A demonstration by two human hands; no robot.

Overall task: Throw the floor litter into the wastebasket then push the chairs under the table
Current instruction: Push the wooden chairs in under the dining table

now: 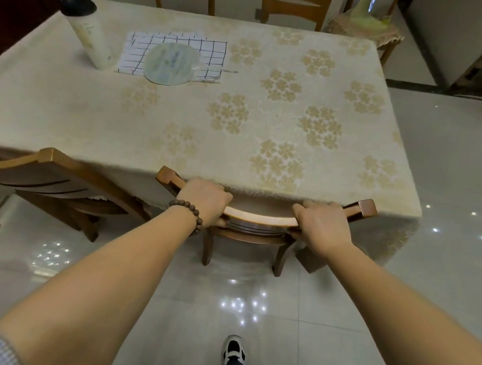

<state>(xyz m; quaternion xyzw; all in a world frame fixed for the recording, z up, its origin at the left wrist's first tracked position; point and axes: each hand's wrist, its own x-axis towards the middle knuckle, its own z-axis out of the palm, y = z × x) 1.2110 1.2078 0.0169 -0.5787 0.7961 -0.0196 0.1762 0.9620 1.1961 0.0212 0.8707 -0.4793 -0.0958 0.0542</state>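
Open tiled floor [455,173] at right and lower centre of frame, passable. Chair [260,218] at centre pressed against table [181,117] edge, no gap above top rail. Second chair [58,176] blocking lower left, just beside. Bottle [86,32], checked cloth [205,52], round fan [168,63] crowding upper-left tabletop; right half bare.
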